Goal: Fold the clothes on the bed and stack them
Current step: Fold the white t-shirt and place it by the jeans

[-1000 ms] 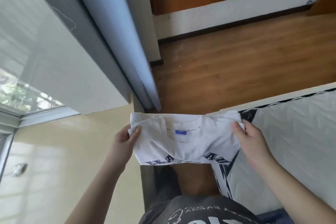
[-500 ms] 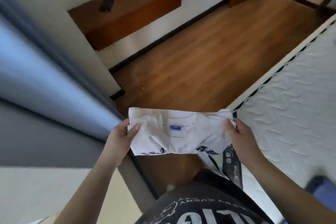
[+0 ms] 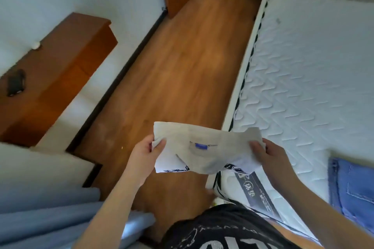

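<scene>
1. The bed (image 3: 315, 78) fills the frame from 1 to 4 o'clock, its quilted white mattress bare over most of what shows. No stack of folded clothes appears on it in this view, so the stacking looks barely begun, or its pile lies out of sight.

2. The blue jeans (image 3: 352, 190) lie on the mattress at 4 o'clock, cut off by the frame edge. Whether they are folded cannot be told from the part that shows.

3. The white T-shirt (image 3: 204, 151) is held in the air just below centre, over the wooden floor (image 3: 172, 70) and just beside the mattress edge. It is already folded into a compact rectangle, collar label up and dark lettering along its lower edge. By the look of it, the folding of this piece is nearly done and laying it on the bed is what remains.

4. The left hand (image 3: 144, 154) pinches the shirt's left end, thumb on top and fingers under. The right hand (image 3: 271, 154) grips the right end the same way, so the cloth is spread between them.

5. Compared with the earlier frames, the view has swung from the window and curtain toward the bed, which now takes up far more of the picture; the jeans have come into sight. The grip on the shirt is unchanged, and the shirt is now closer to the mattress edge.
</scene>
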Demonstrator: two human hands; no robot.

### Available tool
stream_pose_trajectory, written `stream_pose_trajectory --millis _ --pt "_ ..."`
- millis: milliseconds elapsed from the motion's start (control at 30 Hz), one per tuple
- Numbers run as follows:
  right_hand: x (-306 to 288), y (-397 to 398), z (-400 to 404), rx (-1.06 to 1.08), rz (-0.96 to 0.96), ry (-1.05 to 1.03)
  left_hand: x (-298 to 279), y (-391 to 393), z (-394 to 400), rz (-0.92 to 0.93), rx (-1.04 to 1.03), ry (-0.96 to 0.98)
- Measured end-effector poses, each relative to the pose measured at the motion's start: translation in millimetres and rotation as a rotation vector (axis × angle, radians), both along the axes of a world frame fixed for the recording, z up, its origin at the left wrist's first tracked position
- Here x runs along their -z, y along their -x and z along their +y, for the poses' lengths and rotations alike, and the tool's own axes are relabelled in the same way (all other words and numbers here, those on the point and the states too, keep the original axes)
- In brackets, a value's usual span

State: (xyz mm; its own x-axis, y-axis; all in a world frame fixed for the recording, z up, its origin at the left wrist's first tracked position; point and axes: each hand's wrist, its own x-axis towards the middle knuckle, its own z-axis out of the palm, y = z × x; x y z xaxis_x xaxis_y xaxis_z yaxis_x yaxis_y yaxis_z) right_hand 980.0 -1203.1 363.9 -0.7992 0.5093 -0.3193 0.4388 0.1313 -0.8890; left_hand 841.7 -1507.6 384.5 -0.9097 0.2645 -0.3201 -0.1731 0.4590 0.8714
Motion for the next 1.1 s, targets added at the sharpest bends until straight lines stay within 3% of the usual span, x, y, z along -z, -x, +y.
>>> stream_pose_trajectory --millis 167,367,733,1100 --pt "4 -1 14 0.125 0.022 0.012 -6 55 46 -0.032 0.177 -0.024" --pt "18 -5 7 0.45 0.031 0.065 5 123 96 -0.087 0.41 -0.035" --pt "13 27 -83 1.05 0.016 -0.036 24 221 182 -0.164 1.026 -0.072" --pt "23 37 -172 1.519 0.076 0.091 43 205 269 -0.201 1.505 0.008"
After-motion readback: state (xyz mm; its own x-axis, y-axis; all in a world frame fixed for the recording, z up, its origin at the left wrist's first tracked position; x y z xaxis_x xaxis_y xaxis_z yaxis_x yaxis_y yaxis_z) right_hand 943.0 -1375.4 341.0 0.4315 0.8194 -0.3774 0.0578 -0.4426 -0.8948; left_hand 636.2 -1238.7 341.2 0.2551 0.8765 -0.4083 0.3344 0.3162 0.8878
